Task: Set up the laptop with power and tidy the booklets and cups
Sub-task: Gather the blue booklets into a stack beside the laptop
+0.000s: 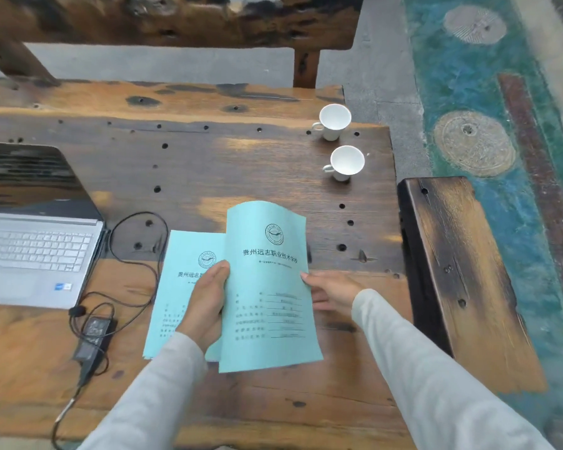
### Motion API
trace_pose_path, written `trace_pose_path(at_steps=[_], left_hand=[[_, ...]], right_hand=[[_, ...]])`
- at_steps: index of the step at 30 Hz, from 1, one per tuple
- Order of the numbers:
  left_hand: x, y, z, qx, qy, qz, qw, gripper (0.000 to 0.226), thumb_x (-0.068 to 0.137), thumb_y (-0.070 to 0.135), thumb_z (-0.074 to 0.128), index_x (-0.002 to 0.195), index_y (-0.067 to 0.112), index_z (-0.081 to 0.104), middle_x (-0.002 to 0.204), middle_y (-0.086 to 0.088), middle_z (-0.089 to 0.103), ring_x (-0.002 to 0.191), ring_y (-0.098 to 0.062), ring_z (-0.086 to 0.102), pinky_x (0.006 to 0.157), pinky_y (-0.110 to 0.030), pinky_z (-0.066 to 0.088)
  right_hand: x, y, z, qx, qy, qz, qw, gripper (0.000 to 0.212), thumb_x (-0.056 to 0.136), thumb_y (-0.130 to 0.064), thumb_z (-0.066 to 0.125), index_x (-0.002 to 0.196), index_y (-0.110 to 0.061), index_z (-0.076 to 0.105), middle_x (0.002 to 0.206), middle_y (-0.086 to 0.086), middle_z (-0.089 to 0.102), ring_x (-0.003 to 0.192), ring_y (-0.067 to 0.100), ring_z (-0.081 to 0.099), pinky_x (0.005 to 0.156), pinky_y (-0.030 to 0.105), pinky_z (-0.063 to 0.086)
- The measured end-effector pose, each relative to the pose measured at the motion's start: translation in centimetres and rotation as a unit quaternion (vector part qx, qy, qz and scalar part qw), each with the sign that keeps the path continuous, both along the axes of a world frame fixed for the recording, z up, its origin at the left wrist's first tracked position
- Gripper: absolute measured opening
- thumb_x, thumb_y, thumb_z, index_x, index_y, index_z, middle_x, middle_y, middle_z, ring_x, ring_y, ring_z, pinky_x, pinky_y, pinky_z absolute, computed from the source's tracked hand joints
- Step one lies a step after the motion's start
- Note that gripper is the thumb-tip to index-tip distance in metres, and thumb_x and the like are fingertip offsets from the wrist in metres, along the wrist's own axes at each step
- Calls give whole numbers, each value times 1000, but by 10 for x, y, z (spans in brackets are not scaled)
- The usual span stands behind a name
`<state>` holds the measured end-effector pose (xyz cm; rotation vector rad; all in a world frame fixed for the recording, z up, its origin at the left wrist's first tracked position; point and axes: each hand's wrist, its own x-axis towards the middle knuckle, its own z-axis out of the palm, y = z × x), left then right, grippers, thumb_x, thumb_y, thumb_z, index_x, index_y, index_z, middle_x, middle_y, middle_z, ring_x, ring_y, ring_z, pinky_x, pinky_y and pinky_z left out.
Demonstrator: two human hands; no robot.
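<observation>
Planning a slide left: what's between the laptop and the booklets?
Head view: the black power cable loops on the table between laptop and booklets, its adapter brick nearer the front edge.

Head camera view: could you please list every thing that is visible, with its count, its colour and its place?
Flat booklet: 1, light blue, on the table right of the laptop.
Raised booklet: 1, light blue, held up, overlapping the flat one.
Far cup: 1, white, far right of the table.
Near cup: 1, white, just in front of the far cup.
Laptop: 1, silver, open, at the table's left edge.
Power adapter: 1, black, with cable, near the laptop's front right corner.
Table: 1, brown wood.
Right bench: 1, brown wood, right of the table.
Far bench: 1, dark wood, beyond the table.
Left hand: grips the raised booklet's left edge.
Right hand: at its right edge, fingers partly hidden.
</observation>
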<state>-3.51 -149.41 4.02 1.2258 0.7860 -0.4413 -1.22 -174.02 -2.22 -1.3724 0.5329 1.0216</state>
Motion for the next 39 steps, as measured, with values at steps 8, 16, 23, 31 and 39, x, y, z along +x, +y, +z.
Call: trace_pose_path(at_steps=[8,16,23,31,39], left_hand=[[-10,107,-24,53,15,-29,998,22,97,25,65,118,19,68,100,-10,79,77,-22,75,64,-34,61],[-12,165,-65,138,6,-72,988,32,97,4,60,127,14,62,101,-13,77,78,-25,73,76,-41,61],[-6,191,-94,207,9,-118,971,44,93,1,59,130,23,65,94,-8,76,96,-37,72,89,-53,58],[-1,194,-98,415,-32,-230,879,31,90,15,61,116,29,73,87,-4,70,84,-29,61,71,-34,48],[0,195,-103,451,-34,-259,853,24,93,20,62,113,25,73,86,-6,65,83,-29,58,67,-33,40]], right_hand=[[-15,81,-2,-33,-63,-26,997,8,97,-5,60,94,-11,64,93,7,73,70,9,72,65,22,58],[-27,156,-20,-171,-101,-13,980,4,94,-15,65,97,-17,67,106,17,75,98,35,72,90,51,58],[-26,192,-40,-318,-127,14,939,16,89,-26,67,97,-14,71,93,6,75,93,28,69,89,37,54],[-26,203,-41,-389,-166,20,906,35,84,-22,71,117,-33,62,83,-11,64,82,16,62,77,27,43],[-24,208,-42,-437,-170,87,879,21,86,-24,67,106,-20,70,92,5,72,95,29,63,80,31,46]])
